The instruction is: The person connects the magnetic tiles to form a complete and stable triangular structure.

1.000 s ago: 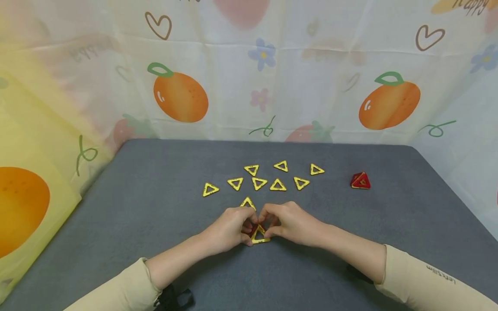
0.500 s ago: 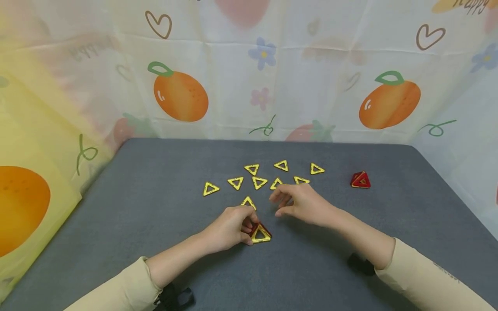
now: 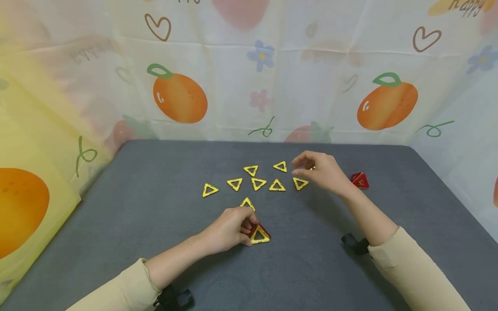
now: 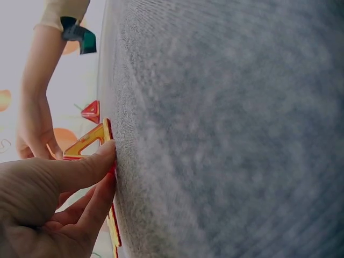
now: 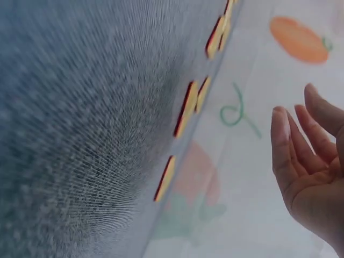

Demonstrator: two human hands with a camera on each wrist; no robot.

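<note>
Near the middle of the table my left hand (image 3: 228, 230) pinches the left side of a small pyramid of triangular magnetic tiles (image 3: 261, 241), its front face yellow and its sides red. In the left wrist view the thumb and fingers press on the pyramid's yellow frame (image 4: 80, 146); the rest of it is behind them. My right hand (image 3: 322, 172) hovers over the back right with loosely bent, parted fingers. It partly covers one yellow triangular tile (image 3: 312, 168), and another yellow tile (image 3: 300, 184) lies just below it. In the right wrist view no thing shows between the right hand's fingers (image 5: 280, 129).
Several yellow triangular tiles (image 3: 277, 185) lie flat across the back middle of the grey table (image 3: 155, 207). One tile (image 3: 247, 203) lies just beyond the left hand. A finished-looking red pyramid (image 3: 360, 180) stands at the right, beside the right forearm. A printed curtain hangs behind.
My right hand has let go of the pyramid and moved away, back and to the right over the loose tiles. My left hand has kept its place on the pyramid.
</note>
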